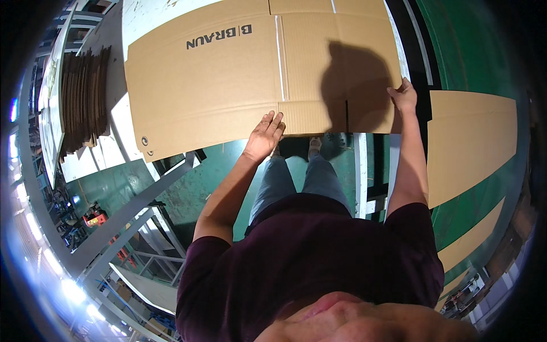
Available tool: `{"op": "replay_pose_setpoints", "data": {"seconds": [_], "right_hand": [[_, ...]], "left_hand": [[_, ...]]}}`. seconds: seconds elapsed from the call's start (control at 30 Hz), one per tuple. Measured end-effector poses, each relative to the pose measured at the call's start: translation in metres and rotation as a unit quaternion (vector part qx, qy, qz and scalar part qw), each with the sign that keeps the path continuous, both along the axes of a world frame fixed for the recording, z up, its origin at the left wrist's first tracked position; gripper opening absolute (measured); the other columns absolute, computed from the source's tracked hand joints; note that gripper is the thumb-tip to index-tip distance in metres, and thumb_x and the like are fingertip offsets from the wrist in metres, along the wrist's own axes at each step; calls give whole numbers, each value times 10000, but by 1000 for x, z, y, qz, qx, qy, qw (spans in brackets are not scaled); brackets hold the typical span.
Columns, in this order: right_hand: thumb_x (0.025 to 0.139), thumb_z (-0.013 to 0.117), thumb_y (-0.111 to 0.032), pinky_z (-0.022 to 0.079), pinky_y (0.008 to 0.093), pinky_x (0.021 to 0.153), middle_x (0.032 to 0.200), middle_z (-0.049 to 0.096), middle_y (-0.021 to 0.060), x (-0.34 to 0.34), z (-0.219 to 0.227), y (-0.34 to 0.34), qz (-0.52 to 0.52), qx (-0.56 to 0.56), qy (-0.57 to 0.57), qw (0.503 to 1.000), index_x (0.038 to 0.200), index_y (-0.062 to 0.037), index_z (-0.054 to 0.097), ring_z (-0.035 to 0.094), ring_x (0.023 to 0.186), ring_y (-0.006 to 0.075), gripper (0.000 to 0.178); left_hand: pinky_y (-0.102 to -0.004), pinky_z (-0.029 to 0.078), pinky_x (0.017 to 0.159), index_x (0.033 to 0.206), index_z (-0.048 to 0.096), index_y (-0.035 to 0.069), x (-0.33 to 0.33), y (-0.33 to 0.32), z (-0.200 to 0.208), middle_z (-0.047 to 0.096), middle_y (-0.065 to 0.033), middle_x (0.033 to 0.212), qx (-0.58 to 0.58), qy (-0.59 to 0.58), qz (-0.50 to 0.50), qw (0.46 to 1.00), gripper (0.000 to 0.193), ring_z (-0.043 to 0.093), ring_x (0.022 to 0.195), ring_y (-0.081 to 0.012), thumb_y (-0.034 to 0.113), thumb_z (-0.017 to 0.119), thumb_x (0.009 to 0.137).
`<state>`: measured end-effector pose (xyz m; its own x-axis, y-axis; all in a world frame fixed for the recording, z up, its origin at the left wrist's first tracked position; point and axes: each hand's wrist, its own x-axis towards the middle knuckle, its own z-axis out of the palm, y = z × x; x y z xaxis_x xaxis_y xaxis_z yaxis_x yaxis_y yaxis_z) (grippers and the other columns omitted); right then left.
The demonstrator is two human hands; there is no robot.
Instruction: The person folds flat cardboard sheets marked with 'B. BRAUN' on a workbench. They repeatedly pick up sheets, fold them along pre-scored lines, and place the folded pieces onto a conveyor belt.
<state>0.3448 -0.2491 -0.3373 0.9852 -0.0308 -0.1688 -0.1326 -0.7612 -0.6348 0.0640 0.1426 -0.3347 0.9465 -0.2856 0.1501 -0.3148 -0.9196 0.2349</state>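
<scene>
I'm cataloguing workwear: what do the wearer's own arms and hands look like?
The left hand and right hand are ungloved, with no watch visible on either wrist. The forearms are bare, below short, dark purple sleeves.

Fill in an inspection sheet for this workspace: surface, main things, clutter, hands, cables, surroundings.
Surface: white table, mostly covered by the carton.
Main things: one flattened carton, dark lettering upside down in view, head-shaped shadow on its right part.
Clutter: stack of brown sheets at left; tan sheet at right.
Hands: left hand rests on the carton's near edge; right hand at its right edge, grip unclear.
Cables: nothing seen near the hands.
Surroundings: green floor, grey frame, bright lights at lower left.
</scene>
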Motion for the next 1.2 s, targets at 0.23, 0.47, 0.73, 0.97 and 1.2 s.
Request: {"op": "replay_pose_setpoints", "data": {"seconds": [0.23, 0.47, 0.73, 0.97, 1.2], "right_hand": [[754, 655, -39, 535, 391, 720, 924, 672, 172, -57, 151, 117, 132, 14, -71, 989, 1104, -16, 562, 674, 796, 312, 363], [741, 590, -83, 529, 420, 687, 946, 588, 222, -132, 54, 289, 319, -217, -99, 917, 972, 47, 562, 624, 840, 330, 267], [813, 596, -144, 485, 489, 830, 1127, 540, 181, -132, 28, 299, 315, -204, -27, 926, 984, -18, 603, 566, 1020, 347, 212], [713, 757, -328, 338, 432, 1047, 1318, 480, 208, -23, -18, 236, 94, -117, -205, 967, 1163, -8, 596, 435, 1239, 340, 575], [926, 525, -407, 445, 383, 906, 1175, 606, 158, 76, -12, 218, -130, 310, 223, 915, 1189, 1, 579, 582, 1031, 251, 489]], "left_hand": [[-415, 476, 964, 1049, 622, 66, 3, 1, -11, 565, -102, 1261, 13, -50, -2, 999, 290, 535, 1171, -317, 181, 651, 785], [-400, 487, 948, 1012, 638, 53, 5, 3, -8, 617, -106, 1173, -71, -58, 5, 996, 375, 591, 1105, -282, 256, 723, 710], [-375, 497, 922, 1037, 645, 37, 12, 3, -7, 651, -105, 1083, -137, -90, 28, 986, 432, 629, 1026, -254, 183, 731, 639], [-395, 469, 866, 1017, 608, 28, 27, 14, -5, 578, -112, 1068, -144, -81, -39, 985, 450, 574, 993, -263, 248, 701, 637], [-421, 410, 858, 1026, 603, 69, 38, 28, -13, 523, -81, 1048, -142, -4, -113, 983, 479, 504, 1018, -246, 290, 741, 625]]}}
